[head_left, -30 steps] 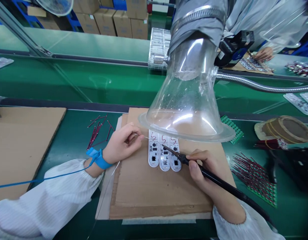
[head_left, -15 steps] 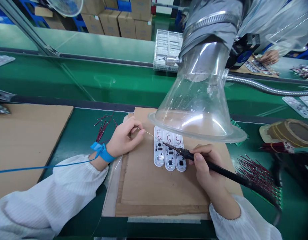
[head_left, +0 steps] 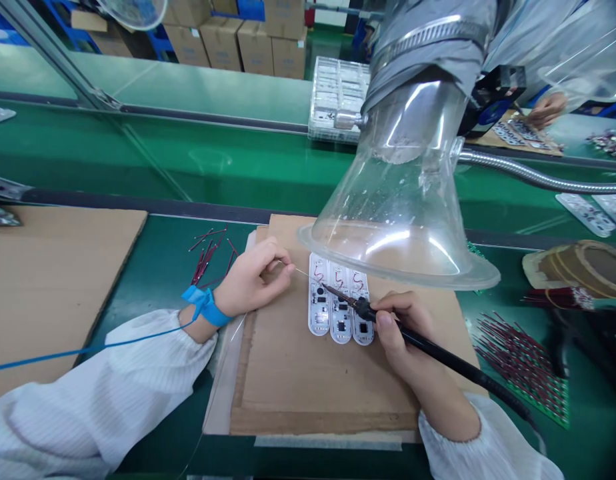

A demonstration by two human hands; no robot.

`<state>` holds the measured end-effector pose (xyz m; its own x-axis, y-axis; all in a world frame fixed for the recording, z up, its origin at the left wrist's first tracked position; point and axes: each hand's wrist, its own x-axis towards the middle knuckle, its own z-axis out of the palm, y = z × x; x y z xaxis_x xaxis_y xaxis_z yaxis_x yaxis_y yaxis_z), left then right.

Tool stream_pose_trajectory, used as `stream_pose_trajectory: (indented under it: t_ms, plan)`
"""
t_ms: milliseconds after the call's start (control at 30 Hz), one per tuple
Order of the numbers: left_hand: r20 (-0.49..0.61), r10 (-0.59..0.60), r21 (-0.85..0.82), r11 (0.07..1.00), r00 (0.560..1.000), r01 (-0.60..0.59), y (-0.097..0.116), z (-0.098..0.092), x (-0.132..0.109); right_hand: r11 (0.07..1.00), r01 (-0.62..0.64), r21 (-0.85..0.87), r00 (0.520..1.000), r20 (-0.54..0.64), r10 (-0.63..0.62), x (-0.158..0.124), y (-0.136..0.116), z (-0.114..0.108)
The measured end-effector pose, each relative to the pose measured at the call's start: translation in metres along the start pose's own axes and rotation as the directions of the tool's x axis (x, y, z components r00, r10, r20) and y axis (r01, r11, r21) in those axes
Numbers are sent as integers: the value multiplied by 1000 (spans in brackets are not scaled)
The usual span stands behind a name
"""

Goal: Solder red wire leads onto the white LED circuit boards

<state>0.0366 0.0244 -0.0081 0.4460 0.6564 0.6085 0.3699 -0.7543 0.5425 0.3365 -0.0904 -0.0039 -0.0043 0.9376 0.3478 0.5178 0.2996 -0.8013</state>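
Three white circuit boards with rounded ends lie side by side on a cardboard sheet, short red wires on their upper parts. My right hand is closed round the black handle of a soldering iron. The iron's tip rests at or just over the left board, below its red wire. Pinched in the fingers of my left hand is a thin solder wire, whose end reaches close to the iron's tip. A blue wrist strap with a cord circles my left wrist.
A clear fume hood hangs low over the boards' upper ends. Red wires lie left of the cardboard; more stand on a green board at right, near a tape roll. Across the divider, another person's hand works.
The soldering iron and my right hand have shifted slightly left, bringing the tip nearer the left board's pads. My left hand has moved a little to the right with the solder wire.
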Motion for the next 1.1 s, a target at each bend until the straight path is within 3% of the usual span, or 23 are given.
stream_pose_trajectory:
  t_ms: [167,300,600,800,867,933,1100]
  plan:
    - [-33,-30,-1,1000,999,30,-2,-2,-2,992,-51,118,995,-79,61,-3,5,1]
    - [-21,-30,5,1000,999,30,-2,-2,-2,996,-50,75,999,-4,51,-3,5,4]
    - [26,-7,15,1000,1000,7,1,-1,0,1000,12,-9,999,38,-11,10,-11,6]
    - [-19,-62,-6,998,998,62,0,-2,-2,999,-47,-17,997,68,48,9,-10,4]
    - [-64,-121,-28,992,991,120,1,-4,-1,996,-80,43,997,26,79,3,-8,-2]
    - [-42,-157,-70,986,987,154,7,-6,1,988,-99,120,992,-65,107,-7,-8,-11]
    - [183,41,-202,979,982,-3,42,-1,5,968,-103,231,954,-251,161,-47,-11,-36]
